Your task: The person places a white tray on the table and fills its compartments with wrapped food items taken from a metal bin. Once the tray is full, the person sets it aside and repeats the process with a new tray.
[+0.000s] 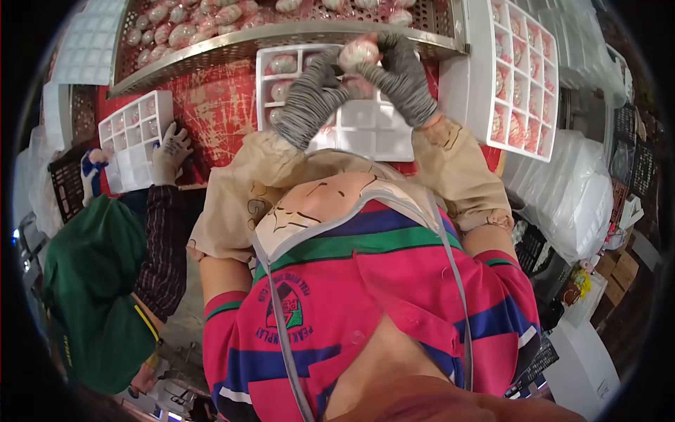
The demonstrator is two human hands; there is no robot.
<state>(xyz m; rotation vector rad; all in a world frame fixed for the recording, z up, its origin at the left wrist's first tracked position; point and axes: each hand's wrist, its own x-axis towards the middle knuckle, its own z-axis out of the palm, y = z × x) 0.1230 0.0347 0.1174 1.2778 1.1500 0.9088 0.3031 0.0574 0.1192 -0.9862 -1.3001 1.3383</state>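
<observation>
A round pink-and-white marbled ball in clear plastic (359, 54) is held up between my hands. My right hand (404, 81), in a grey striped glove, grips it with thumb and fingers from the right. From the left, my left hand (309, 98), gloved alike, has its curled fingers against the ball; its thumb points toward the tray. Below both hands lies a white compartment tray (380, 146). Wrapped balls sit in its left cells, one of them a ball (283, 64) at the upper left. My gloves hide part of the tray.
A perforated metal bin (281, 36) full of wrapped balls spans the back. At right stands a filled white tray (492, 105). Left, a co-worker's gloved hand (171, 151) rests by a smaller white tray (133, 165). The red tabletop (211, 105) is scuffed. Plastic bags (573, 197) lie right.
</observation>
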